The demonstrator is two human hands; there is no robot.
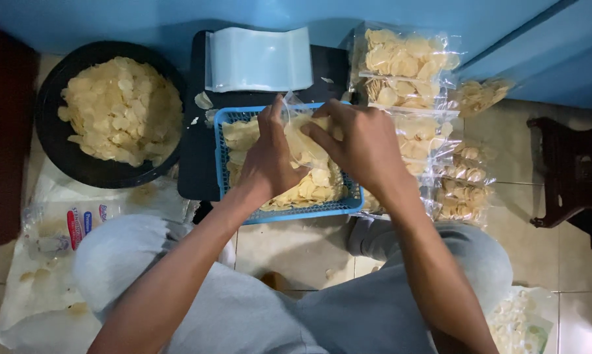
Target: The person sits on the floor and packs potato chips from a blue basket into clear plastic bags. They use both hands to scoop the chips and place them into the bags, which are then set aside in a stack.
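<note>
My left hand (270,157) and my right hand (358,144) meet over a blue plastic basket (289,211) heaped with pale yellow chips. Between them they hold a clear plastic bag (302,141) with chips inside it. The left hand grips the bag's left side and mouth. On the bag's right side the right hand's fingers pinch the plastic. The basket rests on a black block (194,157) on the floor.
A black round tub (53,137) of loose chips stands at the left. A stack of empty clear bags (260,59) lies behind the basket. Several filled chip bags (407,72) are piled at the right. A dark wooden stool (571,170) stands far right.
</note>
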